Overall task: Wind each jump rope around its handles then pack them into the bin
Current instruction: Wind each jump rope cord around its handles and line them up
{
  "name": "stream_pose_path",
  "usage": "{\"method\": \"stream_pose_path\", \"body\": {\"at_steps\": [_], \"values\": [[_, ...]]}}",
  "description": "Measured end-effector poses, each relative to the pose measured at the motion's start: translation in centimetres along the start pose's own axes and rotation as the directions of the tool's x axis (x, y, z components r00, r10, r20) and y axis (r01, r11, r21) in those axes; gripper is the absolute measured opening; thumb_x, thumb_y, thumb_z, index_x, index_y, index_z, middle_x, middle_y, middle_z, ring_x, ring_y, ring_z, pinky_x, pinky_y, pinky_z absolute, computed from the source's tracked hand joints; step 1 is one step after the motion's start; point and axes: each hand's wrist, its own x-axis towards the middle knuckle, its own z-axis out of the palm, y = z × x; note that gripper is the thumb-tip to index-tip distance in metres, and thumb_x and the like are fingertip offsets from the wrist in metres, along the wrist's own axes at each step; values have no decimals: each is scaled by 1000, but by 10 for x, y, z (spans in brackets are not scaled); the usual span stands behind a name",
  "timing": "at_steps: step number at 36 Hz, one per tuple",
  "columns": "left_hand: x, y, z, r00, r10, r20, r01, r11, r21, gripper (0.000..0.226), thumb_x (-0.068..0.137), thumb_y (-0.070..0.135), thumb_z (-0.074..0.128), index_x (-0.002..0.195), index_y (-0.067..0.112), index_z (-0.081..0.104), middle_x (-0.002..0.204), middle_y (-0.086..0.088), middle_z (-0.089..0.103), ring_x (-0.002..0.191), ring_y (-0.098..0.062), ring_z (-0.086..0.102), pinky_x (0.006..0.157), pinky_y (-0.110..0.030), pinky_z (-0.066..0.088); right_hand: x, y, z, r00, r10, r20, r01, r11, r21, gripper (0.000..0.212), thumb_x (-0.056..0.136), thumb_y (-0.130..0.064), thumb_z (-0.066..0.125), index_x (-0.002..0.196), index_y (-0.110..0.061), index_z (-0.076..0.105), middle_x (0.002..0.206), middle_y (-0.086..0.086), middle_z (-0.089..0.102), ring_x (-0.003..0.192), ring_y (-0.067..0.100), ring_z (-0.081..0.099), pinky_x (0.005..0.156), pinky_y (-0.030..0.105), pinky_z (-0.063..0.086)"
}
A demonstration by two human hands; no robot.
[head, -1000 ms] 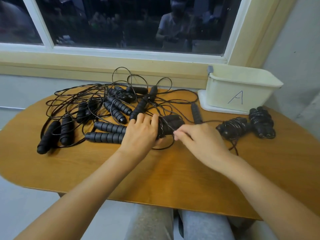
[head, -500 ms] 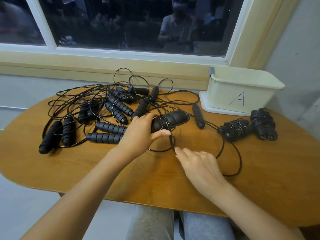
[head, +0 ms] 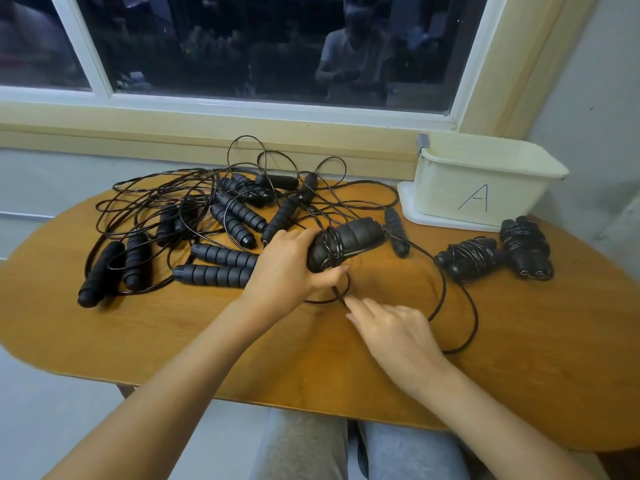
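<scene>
Black foam handles [head: 349, 244]: a pair side by side, several turns of cord around the near end, held just over the middle of the wooden table [head: 173, 341].
Left hand [head: 287, 268]: fingers and thumb wrapped round the near end of the pair.
Right hand [head: 394, 327]: low toward the table's front edge, fingers stretched forward. The cord [head: 441, 292] runs down to its fingertips, but whether they pinch it cannot be told.
Change over one second: the right hand was up at the pair, pinching the cord beside it. It now sits nearer the person, with a length of cord drawn out between it and the handles. The pair's far end has swung up toward the bin.
Change over the last half second: hardly any; both hands and the pair sit much as they did.
Long axis: from lower left, in the left palm, to upper right; the free ends point toward the cream bin [head: 485, 188] marked "A" at the table's back right.
Slack: the cord sweeps right from the pair in a wide loop on the table, passing just beside the wound bundles.
Wound bundles [head: 467, 259]: two, lying in front of the bin, outside it.
Loose ropes [head: 221, 216]: an unwound tangle across the table's back left.
Single handle [head: 396, 233]: just beyond the pair's far end.
</scene>
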Motion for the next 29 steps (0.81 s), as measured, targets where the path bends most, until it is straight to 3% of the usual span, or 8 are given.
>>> {"method": "stream_pose_path", "body": {"at_steps": [3, 8, 12, 15, 20, 24, 27, 29], "values": [[5, -6, -7, 999, -2, -50, 2, 1000, 2, 72, 73, 68, 59, 123, 15, 62, 97, 0, 63, 96, -19, 52, 76, -30, 41, -1, 15, -8, 1000, 5, 0, -5, 997, 77, 11, 90, -24, 72, 92, -13, 72, 72, -4, 67, 56, 10, 64, 45, 23, 49], [13, -19, -12, 996, -6, -90, 7, 1000, 10, 80, 73, 74, 49, 125, 15, 61, 101, -1, 65, 100, -20, 54, 80, -33, 46, -1, 41, -17, 1000, -19, 6, 19, 998, 67, 37, 96, -38, 44, 84, -15, 71, 71, -6, 65, 62, 9, 59, 45, 17, 42], [18, -26, -13, 992, 2, -123, -1, 1000, 12, 74, 77, 69, 54, 125, 14, 62, 100, 0, 65, 95, -15, 50, 76, -27, 36, -2, 59, -24, 992, 85, 91, -102, 974, 204, 34, 95, -46, 43, 86, -24, 68, 80, -17, 59, 83, 4, 51, 54, 9, 31], [20, -32, -18, 988, -4, -154, 1, 1000, -21, 64, 78, 65, 55, 118, 15, 64, 95, 2, 64, 92, -16, 53, 75, -31, 42, -3, 73, -27, 963, 153, 223, -216, 931, 294, 32, 93, -53, 38, 82, -35, 62, 87, -22, 57, 94, -1, 42, 67, 14, 32], [20, -41, -22, 987, 23, -157, -26, 1000, -16, 66, 76, 66, 52, 117, 16, 64, 92, 9, 56, 92, -15, 51, 74, -29, 38, 6, 92, -33, 853, 264, 450, -482, 729, 487, 29, 94, -40, 49, 66, -36, 55, 81, -14, 57, 91, 0, 52, 91, 34, 37], [17, -43, -23, 980, 82, -179, -94, 994, -59, 63, 79, 60, 56, 120, 14, 63, 96, 10, 56, 95, -13, 49, 76, -21, 38, 25, 106, -42, 800, 223, 557, -577, 536, 616, 40, 94, -40, 48, 61, -17, 52, 51, -10, 49, 55, 0, 50, 87, 20, 36], [13, -43, -24, 970, 182, -163, -196, 978, -75, 65, 80, 55, 59, 128, 12, 58, 101, 9, 54, 96, -12, 46, 82, -10, 34, 41, 120, -42, 758, 269, 594, -648, 422, 634, 55, 92, -58, 42, 61, -14, 50, 46, -10, 45, 73, 31, 64, 100, 29, 36], [11, -40, -25, 948, 292, -125, -302, 951, -67, 67, 81, 54, 61, 130, 8, 56, 103, 5, 54, 97, -14, 46, 85, -11, 35, 52, 130, -36, 725, 278, 630, -684, 393, 615, 52, 95, -54, 45, 61, -15, 49, 43, -9, 41, 75, 33, 68, 108, 37, 36]]}}
